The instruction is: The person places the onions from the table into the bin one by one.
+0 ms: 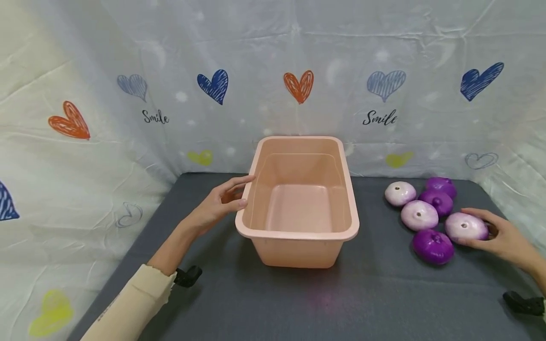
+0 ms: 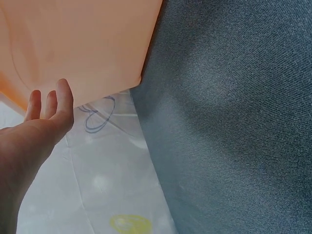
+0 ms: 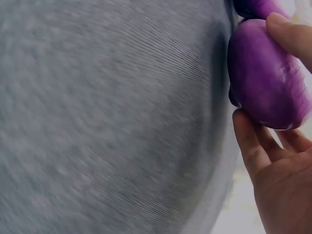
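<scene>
A pink plastic basin (image 1: 298, 235) stands in the middle of the table. At its left rim is my left hand (image 1: 222, 201), its fingertips and thumb touching the edge with the fingers only slightly bent. The left wrist view shows the same hand (image 2: 46, 124) beside the basin's outer wall (image 2: 83, 44). On the right, my right hand (image 1: 505, 237) grips a red onion (image 1: 466, 226) between thumb and fingers, its pale end facing up. Seen from the right wrist, the onion's glossy purple side (image 3: 265, 73) lies between thumb and fingertips.
Several more red onions cluster left of the right hand, among them a dark purple one (image 1: 433, 246) and a pale-ended one (image 1: 419, 215). Dark grey cloth covers the table (image 1: 273, 303). A white curtain with printed hearts (image 1: 256, 38) hangs behind and at the sides.
</scene>
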Motion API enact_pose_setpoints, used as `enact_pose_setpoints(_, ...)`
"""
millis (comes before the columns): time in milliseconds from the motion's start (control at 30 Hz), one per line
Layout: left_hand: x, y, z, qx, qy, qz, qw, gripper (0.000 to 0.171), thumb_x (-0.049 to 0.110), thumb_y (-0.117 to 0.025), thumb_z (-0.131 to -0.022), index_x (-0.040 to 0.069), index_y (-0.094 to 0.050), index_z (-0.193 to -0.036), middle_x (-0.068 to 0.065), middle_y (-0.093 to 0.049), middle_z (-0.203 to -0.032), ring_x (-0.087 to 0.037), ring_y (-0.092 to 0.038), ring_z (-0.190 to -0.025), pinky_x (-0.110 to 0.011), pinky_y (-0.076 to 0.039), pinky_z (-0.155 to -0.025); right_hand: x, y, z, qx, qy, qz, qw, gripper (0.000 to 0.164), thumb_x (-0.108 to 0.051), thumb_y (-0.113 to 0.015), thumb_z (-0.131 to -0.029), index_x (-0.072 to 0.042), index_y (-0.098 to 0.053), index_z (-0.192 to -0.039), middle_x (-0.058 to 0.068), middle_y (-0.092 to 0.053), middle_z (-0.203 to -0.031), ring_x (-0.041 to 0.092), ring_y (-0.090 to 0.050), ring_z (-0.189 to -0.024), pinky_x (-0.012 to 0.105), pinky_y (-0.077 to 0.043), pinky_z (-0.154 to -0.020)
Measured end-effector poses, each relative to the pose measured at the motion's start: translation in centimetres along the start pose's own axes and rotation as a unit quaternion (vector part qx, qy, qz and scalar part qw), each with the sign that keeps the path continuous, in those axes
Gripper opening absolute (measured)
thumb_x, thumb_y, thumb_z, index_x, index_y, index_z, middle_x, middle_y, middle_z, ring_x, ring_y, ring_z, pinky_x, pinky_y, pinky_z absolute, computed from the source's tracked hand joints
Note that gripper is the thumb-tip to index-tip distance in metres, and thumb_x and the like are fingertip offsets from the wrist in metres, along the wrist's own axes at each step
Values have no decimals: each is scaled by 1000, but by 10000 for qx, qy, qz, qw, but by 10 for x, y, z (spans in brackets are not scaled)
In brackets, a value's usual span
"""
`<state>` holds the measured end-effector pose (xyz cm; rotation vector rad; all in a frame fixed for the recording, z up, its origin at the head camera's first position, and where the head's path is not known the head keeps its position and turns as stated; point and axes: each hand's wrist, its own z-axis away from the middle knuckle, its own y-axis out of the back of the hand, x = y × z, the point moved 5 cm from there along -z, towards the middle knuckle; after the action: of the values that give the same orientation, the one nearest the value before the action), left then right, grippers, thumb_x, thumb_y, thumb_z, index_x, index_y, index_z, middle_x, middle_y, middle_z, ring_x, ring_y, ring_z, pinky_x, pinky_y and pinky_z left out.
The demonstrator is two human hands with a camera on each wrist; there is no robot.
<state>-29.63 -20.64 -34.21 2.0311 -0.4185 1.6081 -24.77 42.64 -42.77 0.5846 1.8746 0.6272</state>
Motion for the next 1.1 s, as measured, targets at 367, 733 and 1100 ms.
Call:
enact_pose_setpoints(367,-3,2,1,90,53,37,9999,63,14,-63,-102,13,-37,-159,-10,-34,-160,-32,-42,-139,-49,-42,-106,-17,21,-6,224,-463,-277,9983,73,-3,-81,-87,-14,-50,-152,-25,-47,-123,-11,-50,-99,5,-43,-75)
enact_pose_setpoints(733,0,-1,-4,-3,-206,340,9992,60,16,-60,-103,11,-37,-158,-18,-30,-161,-35,-39,-140,-44,-43,-105,-72,12,-37,165,206,-511,9983,70,10,-76,-87,-6,-50,-150,-17,-50,-134,-2,-52,-108,6,-42,-82)
enact_pose_setpoints(1100,-3,3,-8,126,-264,171,9994,59,9,-64,-101,6,-41,-155,-13,-35,-159,-35,-40,-140,-49,-43,-105,-118,-15,-72,-305,360,-1047,9934,72,10,-78,-84,-5,-50,-149,-2,-56,-134,9,-60,-109,15,-50,-83)
